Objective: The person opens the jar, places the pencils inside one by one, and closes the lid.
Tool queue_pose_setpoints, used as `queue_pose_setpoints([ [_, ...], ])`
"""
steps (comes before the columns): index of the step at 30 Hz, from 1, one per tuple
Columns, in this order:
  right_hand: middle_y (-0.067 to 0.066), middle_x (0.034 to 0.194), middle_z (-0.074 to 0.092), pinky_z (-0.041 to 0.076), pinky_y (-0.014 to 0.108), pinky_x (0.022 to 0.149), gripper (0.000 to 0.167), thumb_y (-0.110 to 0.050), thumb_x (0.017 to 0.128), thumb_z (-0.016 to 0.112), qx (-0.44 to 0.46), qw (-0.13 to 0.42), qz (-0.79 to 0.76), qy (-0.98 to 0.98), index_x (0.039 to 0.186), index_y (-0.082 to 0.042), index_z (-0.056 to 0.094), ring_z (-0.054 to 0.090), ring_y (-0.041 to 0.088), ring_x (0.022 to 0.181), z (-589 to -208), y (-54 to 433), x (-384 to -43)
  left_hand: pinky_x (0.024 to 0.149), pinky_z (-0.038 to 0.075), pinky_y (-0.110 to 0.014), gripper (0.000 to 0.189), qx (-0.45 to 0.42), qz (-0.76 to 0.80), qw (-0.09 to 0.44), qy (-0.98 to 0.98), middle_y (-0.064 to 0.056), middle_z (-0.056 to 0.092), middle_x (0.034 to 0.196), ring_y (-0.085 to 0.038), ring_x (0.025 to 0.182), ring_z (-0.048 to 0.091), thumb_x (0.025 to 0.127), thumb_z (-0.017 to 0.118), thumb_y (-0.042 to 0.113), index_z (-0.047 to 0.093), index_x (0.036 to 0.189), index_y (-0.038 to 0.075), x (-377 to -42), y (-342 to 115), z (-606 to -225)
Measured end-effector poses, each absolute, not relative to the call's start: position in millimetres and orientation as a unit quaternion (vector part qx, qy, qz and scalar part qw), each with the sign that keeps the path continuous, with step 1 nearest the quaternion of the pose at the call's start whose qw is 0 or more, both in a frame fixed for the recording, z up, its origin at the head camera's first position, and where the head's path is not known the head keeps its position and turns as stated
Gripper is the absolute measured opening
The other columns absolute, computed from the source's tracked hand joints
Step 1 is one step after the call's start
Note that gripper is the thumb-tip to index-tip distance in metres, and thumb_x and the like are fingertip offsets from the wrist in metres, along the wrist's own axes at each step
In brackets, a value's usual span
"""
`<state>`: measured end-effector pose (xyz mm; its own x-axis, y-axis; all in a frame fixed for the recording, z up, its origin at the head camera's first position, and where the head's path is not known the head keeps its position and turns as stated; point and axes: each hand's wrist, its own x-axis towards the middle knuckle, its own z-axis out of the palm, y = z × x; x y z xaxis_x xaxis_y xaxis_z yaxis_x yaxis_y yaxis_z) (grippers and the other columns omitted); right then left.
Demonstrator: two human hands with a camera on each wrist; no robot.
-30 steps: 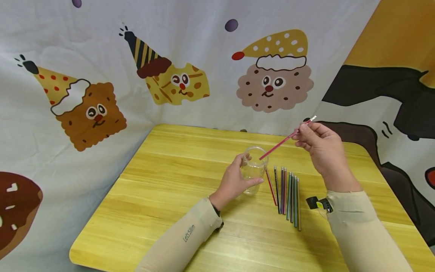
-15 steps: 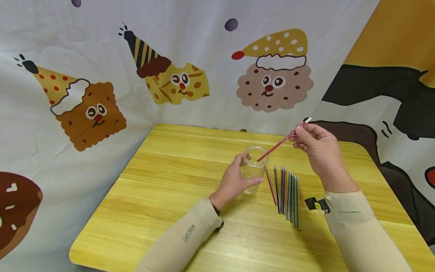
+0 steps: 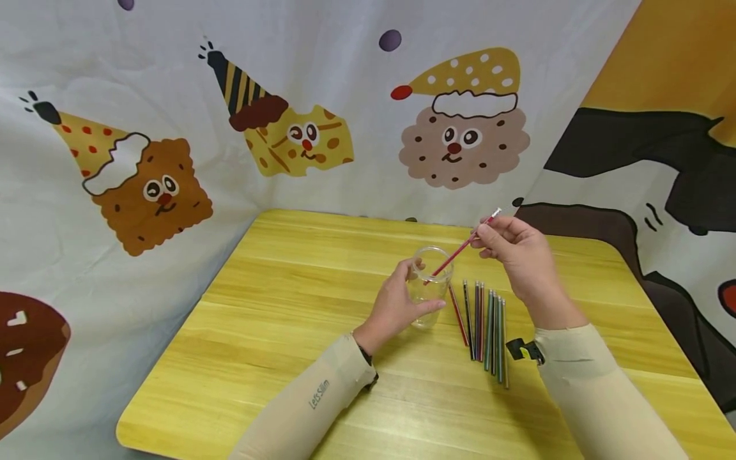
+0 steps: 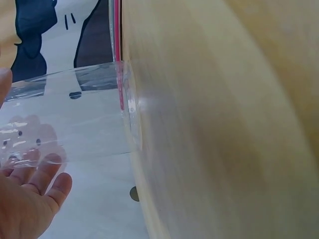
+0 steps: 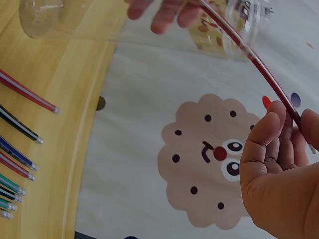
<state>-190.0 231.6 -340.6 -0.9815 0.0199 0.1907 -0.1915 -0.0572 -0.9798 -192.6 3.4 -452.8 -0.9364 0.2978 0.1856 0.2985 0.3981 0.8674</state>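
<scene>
A clear plastic jar [image 3: 430, 291] without a lid stands on the table, its mouth upward. My left hand [image 3: 393, 312] holds it from the left, thumb across the near side and fingers round the far side. In the left wrist view the see-through jar wall [image 4: 75, 119] shows its base on the wood. My right hand [image 3: 522, 262] pinches a red pencil [image 3: 462, 249] near its pale upper end, above and right of the jar. The pencil slants down left, and its lower end is inside the jar's mouth, as the right wrist view also shows with the pencil shaft [image 5: 261, 67] crossing the rim.
Several pencils [image 3: 487, 332] lie side by side just right of the jar, in red, black, blue and green, pale ends away from me. The yellow wooden table [image 3: 259, 326] meets a cloth backdrop [image 3: 322, 204] printed with cartoon biscuits and cheese.
My right hand has moved left and slightly down, bringing the red pencil's lower end deeper into the jar's mouth. The left hand and jar have stayed put.
</scene>
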Motion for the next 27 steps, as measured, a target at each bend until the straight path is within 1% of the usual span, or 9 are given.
queue_pose_setpoints([
  [4, -0.008, 0.096, 0.080, 0.062, 0.021, 0.074, 0.018, -0.021, 0.102, 0.075, 0.064, 0.068, 0.698, -0.710, 0.111, -0.006, 0.070, 0.077, 0.006, 0.087, -347.9, 224.6, -191.8, 0.111, 0.054, -0.052, 0.090, -0.173, -0.527, 0.000, -0.832, -0.001, 0.061, 0.151, -0.031, 0.138, 0.058, 0.083, 0.095, 0.035, 0.046, 0.155, 0.013, -192.8, 2.1, -450.7],
  [7, -0.009, 0.097, 0.078, 0.063, 0.022, 0.076, 0.022, -0.028, 0.102, 0.076, 0.053, 0.068, 0.670, -0.737, 0.110, -0.008, 0.070, 0.076, 0.007, 0.088, -352.4, 221.1, -191.5, 0.110, 0.054, -0.052, 0.092, -0.176, -0.528, -0.001, -0.831, -0.001, 0.060, 0.152, -0.028, 0.138, 0.058, 0.083, 0.095, 0.036, 0.045, 0.156, 0.011, -193.1, 2.0, -450.1],
  [13, -0.006, 0.099, 0.075, 0.062, 0.022, 0.078, 0.028, -0.035, 0.103, 0.074, 0.044, 0.066, 0.629, -0.774, 0.110, -0.008, 0.070, 0.072, 0.009, 0.091, -361.2, 219.0, -190.2, 0.109, 0.056, -0.049, 0.091, -0.180, -0.520, -0.006, -0.835, -0.001, 0.060, 0.152, -0.027, 0.137, 0.059, 0.083, 0.094, 0.039, 0.045, 0.156, 0.014, -193.1, 3.4, -451.0],
  [15, -0.007, 0.098, 0.074, 0.062, 0.021, 0.078, 0.028, -0.036, 0.103, 0.074, 0.048, 0.065, 0.619, -0.782, 0.110, -0.009, 0.070, 0.072, 0.009, 0.092, -363.2, 217.8, -190.6, 0.109, 0.056, -0.049, 0.091, -0.180, -0.520, -0.005, -0.835, -0.002, 0.060, 0.152, -0.029, 0.137, 0.059, 0.083, 0.095, 0.039, 0.045, 0.155, 0.014, -193.2, 3.1, -450.8],
  [21, -0.011, 0.094, 0.072, 0.061, 0.021, 0.078, 0.033, -0.037, 0.104, 0.072, 0.056, 0.061, 0.598, -0.798, 0.113, -0.005, 0.070, 0.069, 0.006, 0.089, -366.8, 214.9, -191.0, 0.111, 0.055, -0.050, 0.092, -0.178, -0.525, -0.009, -0.832, -0.005, 0.060, 0.153, -0.035, 0.139, 0.059, 0.082, 0.095, 0.039, 0.045, 0.155, 0.014, -194.2, 4.1, -451.0],
  [27, -0.011, 0.094, 0.071, 0.059, 0.021, 0.076, 0.041, -0.044, 0.104, 0.070, 0.048, 0.048, 0.560, -0.826, 0.118, -0.006, 0.072, 0.066, 0.012, 0.090, -367.9, 212.6, -189.9, 0.113, 0.054, -0.052, 0.092, -0.176, -0.528, -0.013, -0.831, -0.004, 0.059, 0.153, -0.035, 0.142, 0.058, 0.083, 0.095, 0.037, 0.044, 0.156, 0.013, -194.1, 4.0, -450.3],
])
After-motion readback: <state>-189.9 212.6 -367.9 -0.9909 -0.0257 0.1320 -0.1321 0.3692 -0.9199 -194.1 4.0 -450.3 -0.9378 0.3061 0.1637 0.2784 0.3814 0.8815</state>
